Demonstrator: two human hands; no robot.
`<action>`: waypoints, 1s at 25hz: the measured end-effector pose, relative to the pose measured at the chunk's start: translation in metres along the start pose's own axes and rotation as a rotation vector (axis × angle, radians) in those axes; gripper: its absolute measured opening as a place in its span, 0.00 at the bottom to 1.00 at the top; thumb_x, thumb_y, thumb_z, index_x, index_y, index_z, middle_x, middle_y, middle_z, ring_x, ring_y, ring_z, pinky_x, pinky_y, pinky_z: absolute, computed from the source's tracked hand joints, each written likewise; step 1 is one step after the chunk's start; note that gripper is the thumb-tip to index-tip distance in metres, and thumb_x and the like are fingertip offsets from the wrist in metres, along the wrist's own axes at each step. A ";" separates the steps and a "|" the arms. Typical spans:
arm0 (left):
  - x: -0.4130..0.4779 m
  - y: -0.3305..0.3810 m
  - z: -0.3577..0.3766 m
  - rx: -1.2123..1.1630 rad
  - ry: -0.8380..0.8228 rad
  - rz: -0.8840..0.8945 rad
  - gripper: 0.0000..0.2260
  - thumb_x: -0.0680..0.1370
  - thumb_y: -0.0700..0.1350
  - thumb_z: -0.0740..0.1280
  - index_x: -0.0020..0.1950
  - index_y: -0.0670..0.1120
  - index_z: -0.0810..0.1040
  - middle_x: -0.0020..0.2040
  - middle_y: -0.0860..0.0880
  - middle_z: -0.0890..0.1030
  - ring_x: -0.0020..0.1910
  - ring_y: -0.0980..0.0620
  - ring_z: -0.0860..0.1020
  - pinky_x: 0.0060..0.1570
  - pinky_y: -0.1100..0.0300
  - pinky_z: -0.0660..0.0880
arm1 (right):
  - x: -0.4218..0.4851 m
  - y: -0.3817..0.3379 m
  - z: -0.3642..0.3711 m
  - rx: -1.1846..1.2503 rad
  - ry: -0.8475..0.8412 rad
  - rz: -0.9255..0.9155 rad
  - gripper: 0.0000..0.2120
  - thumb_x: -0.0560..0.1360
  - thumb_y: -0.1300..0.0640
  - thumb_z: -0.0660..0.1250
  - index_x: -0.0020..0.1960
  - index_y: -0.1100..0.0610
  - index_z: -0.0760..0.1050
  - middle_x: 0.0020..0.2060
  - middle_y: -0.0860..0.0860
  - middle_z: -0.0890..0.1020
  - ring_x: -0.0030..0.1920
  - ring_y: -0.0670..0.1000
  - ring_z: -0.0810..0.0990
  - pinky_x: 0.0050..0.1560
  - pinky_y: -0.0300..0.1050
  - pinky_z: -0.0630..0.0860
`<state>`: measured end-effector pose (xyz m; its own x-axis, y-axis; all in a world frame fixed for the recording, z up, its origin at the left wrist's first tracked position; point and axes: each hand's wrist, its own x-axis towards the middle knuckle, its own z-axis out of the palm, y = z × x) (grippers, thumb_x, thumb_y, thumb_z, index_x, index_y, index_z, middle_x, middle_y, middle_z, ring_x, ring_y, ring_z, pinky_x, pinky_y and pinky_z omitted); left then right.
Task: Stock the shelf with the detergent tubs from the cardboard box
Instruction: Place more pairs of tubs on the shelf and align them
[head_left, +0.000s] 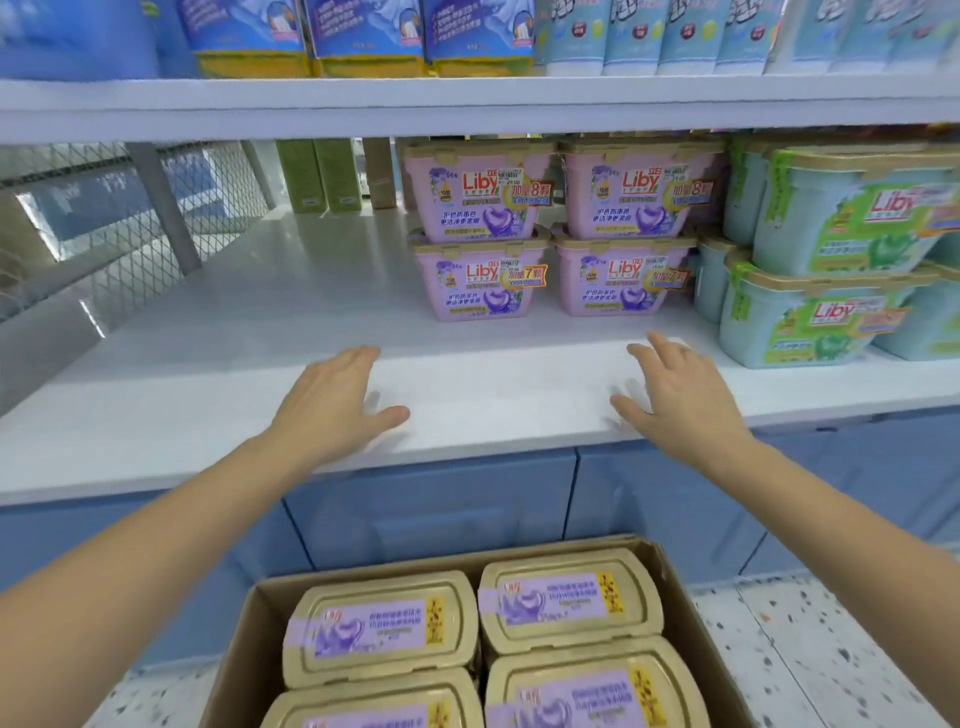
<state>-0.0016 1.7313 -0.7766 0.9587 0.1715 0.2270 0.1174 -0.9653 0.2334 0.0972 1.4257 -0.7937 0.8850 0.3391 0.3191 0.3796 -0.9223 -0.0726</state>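
An open cardboard box (241, 639) sits on the floor below me, holding several purple detergent tubs with beige lids (382, 626). On the white shelf (208, 374), two stacks of two purple tubs (480, 283) stand toward the back, right of centre. My left hand (332, 405) and my right hand (675, 395) both hover over the shelf's front part, fingers spread, holding nothing. The gap between them lies in front of the purple stacks.
Stacked green-and-teal tubs (826, 317) fill the shelf's right end. Green cartons (319, 174) stand at the back left, beside a wire mesh panel (104, 223). An upper shelf (467, 98) carries blue bags and pale bottles. Blue cabinet fronts (431, 504) lie below.
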 end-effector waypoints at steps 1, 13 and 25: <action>-0.015 -0.003 -0.003 0.017 -0.001 0.010 0.35 0.73 0.58 0.65 0.75 0.43 0.59 0.75 0.44 0.63 0.73 0.45 0.63 0.71 0.54 0.57 | -0.013 -0.004 -0.004 -0.002 -0.003 -0.011 0.28 0.74 0.48 0.64 0.69 0.63 0.66 0.71 0.64 0.65 0.68 0.65 0.67 0.67 0.57 0.62; -0.177 -0.052 0.037 -0.114 -0.004 -0.139 0.32 0.74 0.53 0.67 0.74 0.44 0.62 0.77 0.47 0.59 0.76 0.47 0.58 0.71 0.51 0.59 | -0.138 -0.004 0.015 0.071 -0.188 0.041 0.25 0.78 0.50 0.58 0.71 0.59 0.63 0.72 0.58 0.67 0.69 0.59 0.68 0.65 0.54 0.65; -0.251 -0.067 0.117 -0.316 -0.332 -0.567 0.24 0.77 0.54 0.62 0.69 0.43 0.68 0.62 0.42 0.78 0.60 0.41 0.75 0.55 0.51 0.71 | -0.219 -0.003 0.096 0.462 -0.441 0.455 0.25 0.77 0.52 0.61 0.71 0.59 0.62 0.62 0.60 0.76 0.62 0.61 0.74 0.59 0.52 0.70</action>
<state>-0.2199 1.7297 -0.9596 0.8069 0.5106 -0.2969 0.5867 -0.6343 0.5035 -0.0722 1.3720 -0.9537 0.9692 0.0780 -0.2335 -0.0575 -0.8505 -0.5228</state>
